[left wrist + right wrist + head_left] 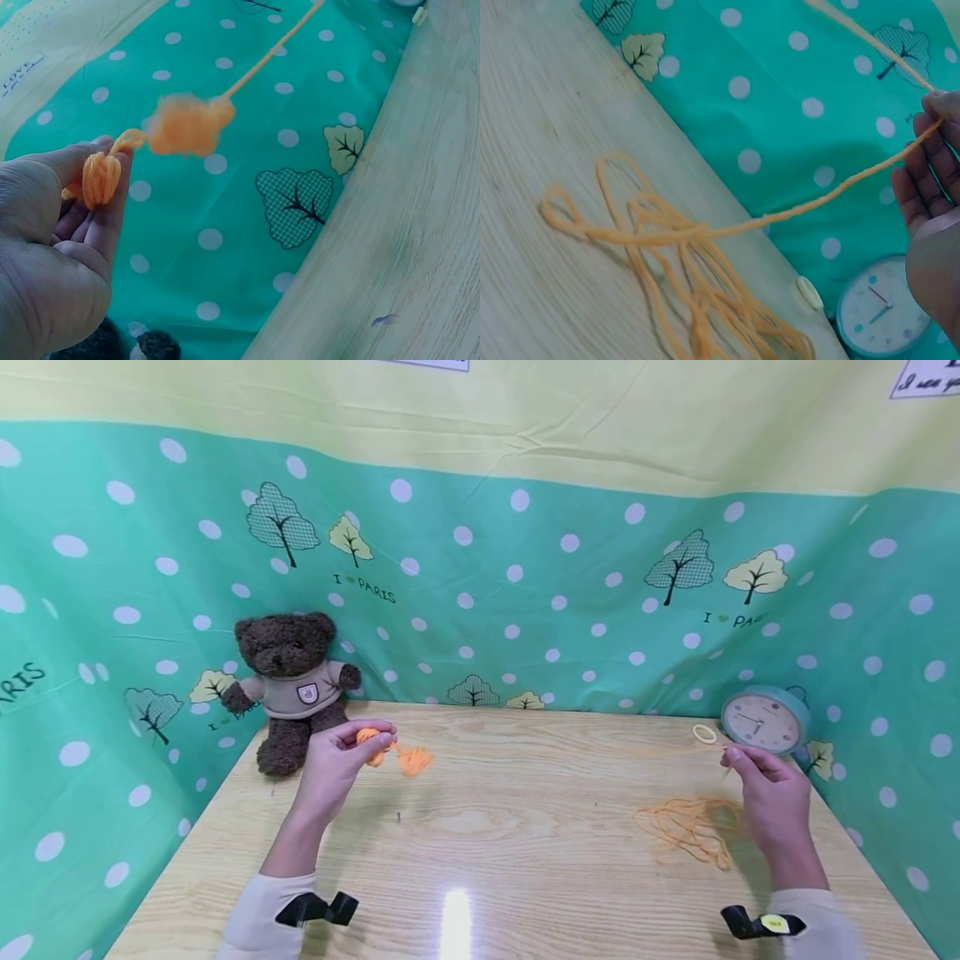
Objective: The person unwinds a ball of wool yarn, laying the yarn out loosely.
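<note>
My left hand [337,764] pinches a small wound bundle of orange yarn [100,180] between thumb and fingers. From it a fluffy orange yarn clump [191,124] hangs out to the right, blurred in the head view. A taut strand [274,56] leads away from that clump in the left wrist view. Far to the right, my right hand [772,793] pinches the yarn strand [840,191] between thumb and forefinger. The strand's other side drops to a loose tangle of orange yarn [697,277] on the table below that hand.
A brown teddy bear [288,685] in a grey top sits at the table's back left. At the back right stands a round blue clock [763,720], with a cream ring [703,733] beside it. Dotted green cloth [480,610] hangs around the wooden table [525,835].
</note>
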